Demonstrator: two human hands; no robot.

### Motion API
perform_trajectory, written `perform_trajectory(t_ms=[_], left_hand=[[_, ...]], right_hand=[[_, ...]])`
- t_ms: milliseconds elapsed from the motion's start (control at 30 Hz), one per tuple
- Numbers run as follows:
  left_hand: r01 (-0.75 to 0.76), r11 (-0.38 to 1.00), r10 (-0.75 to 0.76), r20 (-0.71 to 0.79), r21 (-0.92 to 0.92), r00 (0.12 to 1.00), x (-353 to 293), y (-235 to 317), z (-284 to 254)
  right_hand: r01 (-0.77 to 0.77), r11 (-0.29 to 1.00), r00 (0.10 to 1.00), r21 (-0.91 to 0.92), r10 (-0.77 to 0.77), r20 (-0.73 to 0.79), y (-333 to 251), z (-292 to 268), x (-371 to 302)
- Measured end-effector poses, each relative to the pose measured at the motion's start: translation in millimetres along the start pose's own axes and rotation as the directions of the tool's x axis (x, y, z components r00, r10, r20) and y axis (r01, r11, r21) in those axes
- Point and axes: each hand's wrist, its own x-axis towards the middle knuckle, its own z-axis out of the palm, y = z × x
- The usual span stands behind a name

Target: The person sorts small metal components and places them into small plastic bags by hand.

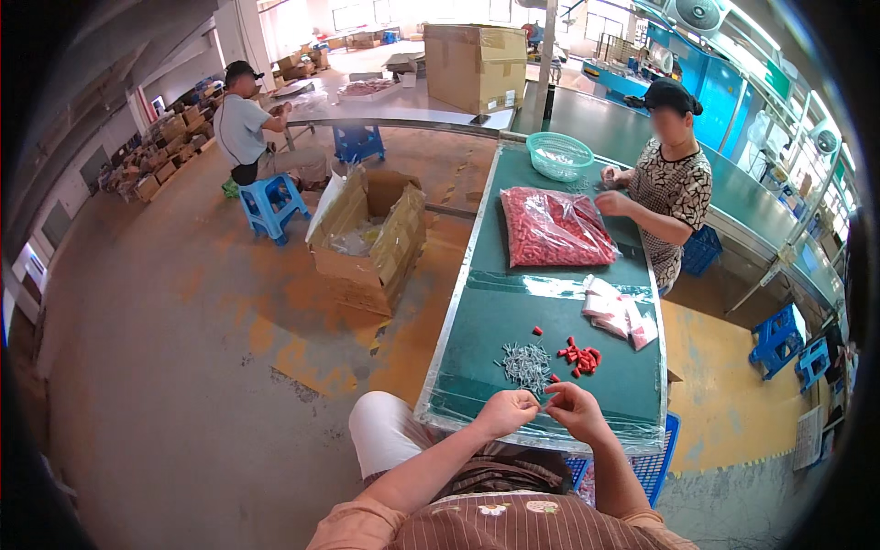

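Close together at the near edge of the green-topped table (458,367) are my two hands. My left hand (507,413) is closed, thumb and fingertips pinched together. My right hand (577,412) is curled in a pinch facing it, fingertips almost meeting the left ones. Whatever lies between the fingers is too small to make out. Just beyond my left hand lies a heap of thin grey pin-like pieces (525,365). A loose pile of small red cylindrical pieces (581,359) sits to its right, with a single red piece (538,331) apart from it.
Farther up the table are small clear bags (616,310), a large bag of red pieces (557,229) and a green basket (559,156). A co-worker (674,174) stands at the right side. An open cardboard box (367,266) is on the floor leftward; a blue crate (662,458) is below the table.
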Motion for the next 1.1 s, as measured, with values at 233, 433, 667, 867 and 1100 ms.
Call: perform_trajectory(t_ms=[233, 433, 667, 867, 1100], left_hand=[[0.121, 0.992, -0.119, -0.12, 0.014, 0.986, -4.8, 3.5, 0.7], [-0.022, 0.977, -0.027, -0.229, -0.212, 0.973, -8.5, -11.3, 23.7], [-0.163, 0.977, 0.197, -0.288, 0.136, 0.937, -18.1, -4.8, 25.2], [-0.076, 0.997, 0.077, -0.268, 0.015, 0.96, -19.2, 1.9, 16.7], [-0.036, 0.991, -0.001, -0.278, -0.13, 0.96, -18.3, -14.5, 27.4]], right_hand=[[0.181, 0.736, 0.841, -0.653, -0.46, -0.285, -15.4, 8.8, -6.2], [0.006, 0.917, 0.971, -0.4, -0.102, -0.217, -11.2, 21.4, -19.1], [-0.048, 0.943, 0.982, -0.33, -0.016, -0.188, 8.3, 21.5, -10.3], [-0.082, 0.978, 0.975, -0.193, 0.039, -0.217, 0.5, 28.0, -10.5], [-0.149, 0.953, 0.961, -0.263, 0.076, -0.267, -4.9, 33.5, -14.1]])
